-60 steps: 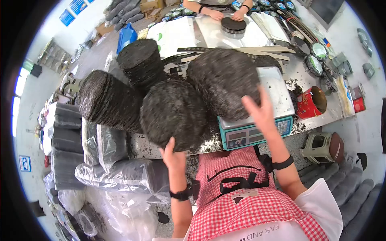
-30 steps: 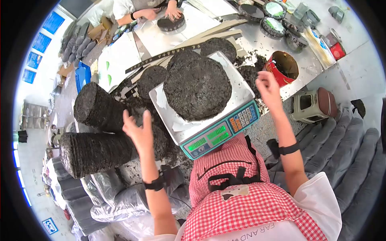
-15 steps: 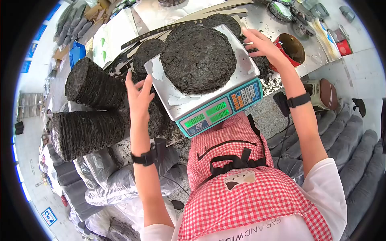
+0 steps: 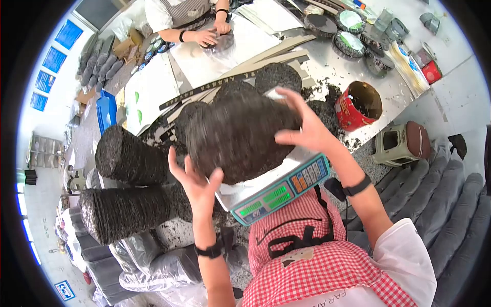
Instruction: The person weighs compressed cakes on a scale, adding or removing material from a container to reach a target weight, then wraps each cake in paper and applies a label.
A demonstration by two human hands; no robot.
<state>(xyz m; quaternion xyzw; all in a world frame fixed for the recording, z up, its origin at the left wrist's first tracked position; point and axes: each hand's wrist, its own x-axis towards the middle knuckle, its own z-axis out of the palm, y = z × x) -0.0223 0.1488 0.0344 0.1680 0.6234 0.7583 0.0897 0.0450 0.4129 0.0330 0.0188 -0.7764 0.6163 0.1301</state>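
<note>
The dark block (image 4: 240,140), blurred, is in the middle of the frame, tilted above the pan of the scale (image 4: 279,197). Its long axis slants from lower left to upper right, and its ridged side faces the lower edge of the frame. The left hand (image 4: 197,184) has a wide grip on its lower-left end, thumb on the near side; the right hand (image 4: 309,128) has a wide grip on the upper-right end, fingers over the top and thumb below. Two ridged dark stacks (image 4: 133,156) lie at left, their long axes roughly level across the frame. On the desk (image 4: 319,66), a red tin (image 4: 350,112) stands right of the scale.
</note>
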